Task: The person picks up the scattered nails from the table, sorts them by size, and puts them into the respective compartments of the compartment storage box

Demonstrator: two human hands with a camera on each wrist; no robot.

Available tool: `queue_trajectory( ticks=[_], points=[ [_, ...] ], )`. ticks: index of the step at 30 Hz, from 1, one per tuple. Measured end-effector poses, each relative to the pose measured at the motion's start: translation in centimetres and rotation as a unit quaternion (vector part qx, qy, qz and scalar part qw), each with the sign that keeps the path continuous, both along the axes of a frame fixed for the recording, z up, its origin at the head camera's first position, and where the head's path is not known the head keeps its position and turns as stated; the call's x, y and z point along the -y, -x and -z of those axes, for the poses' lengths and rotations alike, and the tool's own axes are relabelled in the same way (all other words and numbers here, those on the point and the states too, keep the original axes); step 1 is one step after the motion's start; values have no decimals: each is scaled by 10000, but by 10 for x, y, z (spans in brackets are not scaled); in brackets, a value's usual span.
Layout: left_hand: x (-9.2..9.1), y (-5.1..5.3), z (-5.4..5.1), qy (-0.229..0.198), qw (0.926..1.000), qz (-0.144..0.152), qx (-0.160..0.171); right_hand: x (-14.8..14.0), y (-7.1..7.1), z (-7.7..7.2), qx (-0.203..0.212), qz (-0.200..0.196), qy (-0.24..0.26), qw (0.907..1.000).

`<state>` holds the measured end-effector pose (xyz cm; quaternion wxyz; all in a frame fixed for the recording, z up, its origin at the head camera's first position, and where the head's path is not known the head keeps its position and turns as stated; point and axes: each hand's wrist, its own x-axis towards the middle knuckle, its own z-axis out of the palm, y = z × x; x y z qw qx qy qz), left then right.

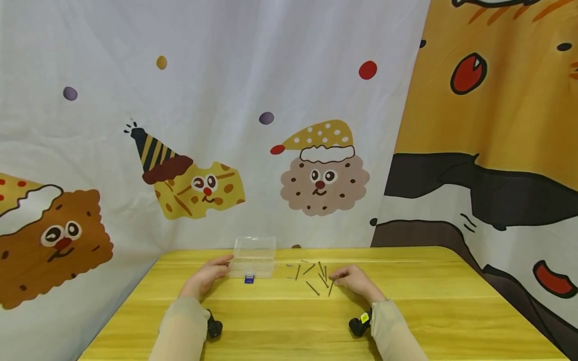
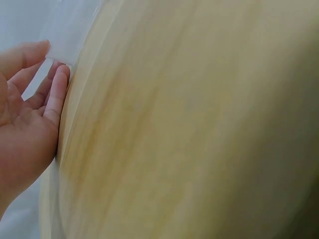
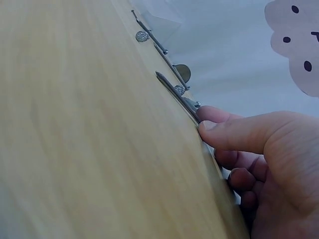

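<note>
The left hand holds the left edge of an open clear plastic box; in the left wrist view, the thumb and fingers of this hand lie about a corner of the clear box. At the right of several scattered nails, the right hand pinches one nail. In the right wrist view, the thumb and index finger of the right hand meet at the end of a dark nail low against the wood. The other fingers are curled beneath.
A small blue piece is at the box's front side. Small round metal pieces lie among the nails. The wooden table meets a printed curtain behind it. A black wrist camera is below the right hand.
</note>
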<state>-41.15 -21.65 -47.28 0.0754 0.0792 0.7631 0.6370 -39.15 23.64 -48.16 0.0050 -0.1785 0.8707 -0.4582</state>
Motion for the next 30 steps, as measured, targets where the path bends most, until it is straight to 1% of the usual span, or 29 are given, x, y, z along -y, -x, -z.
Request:
queue_trajectory(
  ticks=[4,6,11,13,16,23,25,30],
  points=[
    [-3,-1,-2,10,9999,-81,-61,-1,1,-1,-47,-9,-49,10000],
    [-4,-1,-2,108,9998,-49,-135,-1,1,-1,-20,4,-92,10000],
    [-5,0,1,165,9996,-115,-217,-2,-1,0,29,67,-82,9999],
    [-4,0,2,122,9995,-218,-181,-2,0,0,22,79,-56,10000],
    [-4,0,3,184,9994,-234,-167,-2,-1,2,-3,107,-73,9999],
    [-6,-6,-1,295,9993,-184,-97,-2,-2,3,59,243,-60,9997],
    [-7,-7,-3,283,9993,-243,-80,-2,-2,2,67,296,-78,9995],
    [-7,-5,-2,214,9992,-320,-64,-1,0,2,-29,348,-161,9993]
  ],
)
